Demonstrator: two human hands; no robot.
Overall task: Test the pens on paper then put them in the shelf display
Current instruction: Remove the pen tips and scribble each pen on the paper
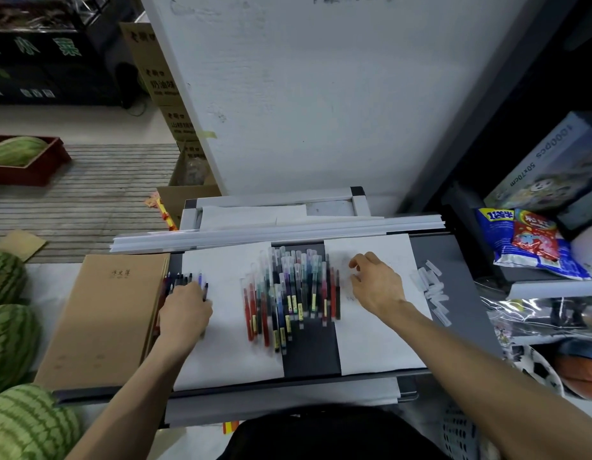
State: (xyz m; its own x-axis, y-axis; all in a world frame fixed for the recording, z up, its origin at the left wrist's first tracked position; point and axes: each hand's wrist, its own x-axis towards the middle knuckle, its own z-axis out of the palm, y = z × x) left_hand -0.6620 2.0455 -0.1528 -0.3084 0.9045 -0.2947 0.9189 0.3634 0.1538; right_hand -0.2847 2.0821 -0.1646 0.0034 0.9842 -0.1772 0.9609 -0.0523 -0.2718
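Evidently we are mid-test: our left hand (185, 310) lies over the dark uncapped pens (183, 280) on the left white paper sheet (228, 343), its grip hidden, while our right hand (376, 287), loosely curled and empty, is just beside the heap of coloured capped pens (288, 293), probably our next pick.

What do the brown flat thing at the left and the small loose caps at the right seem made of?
Brown flat thing: likely kraft card or paper, matte, evenly tan with printed characters. Loose caps: probably frosted translucent plastic, whitish and slightly see-through against the grey table.
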